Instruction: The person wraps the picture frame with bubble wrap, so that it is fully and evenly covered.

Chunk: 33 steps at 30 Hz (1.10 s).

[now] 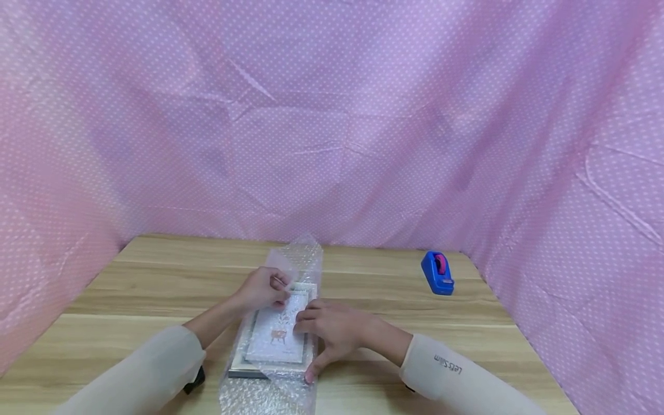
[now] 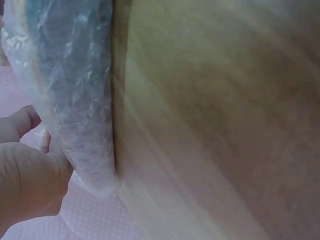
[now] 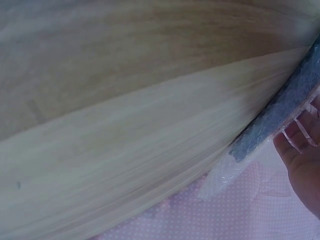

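A picture frame (image 1: 280,351) with a light border and a small orange drawing lies on the table, covered by clear bubble wrap (image 1: 270,397). The wrap's ends stick out beyond the frame's far and near sides. At the upper left of the frame, my left hand (image 1: 261,290) pinches an edge of the wrap with curled fingers. My right hand (image 1: 337,328) rests on the frame's right side, fingers spread over the wrap and thumb near the lower right corner. Wrapped sides of the bundle show beside the left hand (image 2: 35,175) and the right hand (image 3: 306,162) in the wrist views.
A blue tape dispenser (image 1: 437,274) with a pink roll stands at the back right of the wooden table (image 1: 373,271). Pink dotted cloth (image 1: 332,144) hangs around the back and sides. A small black object (image 1: 195,381) is partly visible by the left sleeve.
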Each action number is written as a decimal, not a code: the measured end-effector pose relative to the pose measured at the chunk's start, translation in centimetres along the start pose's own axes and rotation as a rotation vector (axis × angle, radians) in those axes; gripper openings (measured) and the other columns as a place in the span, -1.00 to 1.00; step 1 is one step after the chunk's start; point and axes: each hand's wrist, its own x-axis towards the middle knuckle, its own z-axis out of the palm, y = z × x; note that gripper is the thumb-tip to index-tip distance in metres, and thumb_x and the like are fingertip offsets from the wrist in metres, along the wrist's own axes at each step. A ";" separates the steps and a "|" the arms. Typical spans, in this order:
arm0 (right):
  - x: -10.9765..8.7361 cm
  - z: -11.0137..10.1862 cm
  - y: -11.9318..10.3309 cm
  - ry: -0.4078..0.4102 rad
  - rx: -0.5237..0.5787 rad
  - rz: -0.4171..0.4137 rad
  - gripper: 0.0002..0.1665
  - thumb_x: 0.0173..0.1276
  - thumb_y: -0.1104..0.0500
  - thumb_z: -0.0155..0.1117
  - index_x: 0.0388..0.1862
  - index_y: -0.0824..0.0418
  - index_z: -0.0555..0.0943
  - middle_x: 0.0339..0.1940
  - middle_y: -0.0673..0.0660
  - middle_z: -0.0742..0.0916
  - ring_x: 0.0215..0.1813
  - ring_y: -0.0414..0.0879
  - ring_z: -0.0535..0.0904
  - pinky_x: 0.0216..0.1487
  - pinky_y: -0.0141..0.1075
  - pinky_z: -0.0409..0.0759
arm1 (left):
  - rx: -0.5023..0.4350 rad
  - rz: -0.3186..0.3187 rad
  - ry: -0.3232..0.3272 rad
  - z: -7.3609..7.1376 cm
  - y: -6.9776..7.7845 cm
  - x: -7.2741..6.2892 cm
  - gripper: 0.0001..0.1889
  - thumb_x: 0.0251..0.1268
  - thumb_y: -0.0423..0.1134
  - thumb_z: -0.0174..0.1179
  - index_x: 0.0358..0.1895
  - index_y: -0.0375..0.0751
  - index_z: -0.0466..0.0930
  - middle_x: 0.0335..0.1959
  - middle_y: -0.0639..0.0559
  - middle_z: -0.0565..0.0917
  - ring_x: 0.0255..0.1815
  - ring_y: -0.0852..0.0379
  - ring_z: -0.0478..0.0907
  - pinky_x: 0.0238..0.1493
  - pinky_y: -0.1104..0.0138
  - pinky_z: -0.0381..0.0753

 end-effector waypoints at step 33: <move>-0.2 0.4 1.4 0.088 0.055 0.129 0.12 0.25 -0.61 0.12 0.50 0.15 0.41 0.44 0.10 0.53 0.45 -0.03 0.40 0.45 -0.16 0.39 | 0.377 0.115 -0.148 -0.5 0.5 0.4 -0.81 0.02 -0.57 0.47 -0.28 -0.29 0.78 -0.45 0.02 0.73 -0.53 0.20 0.63 -0.41 0.32 0.70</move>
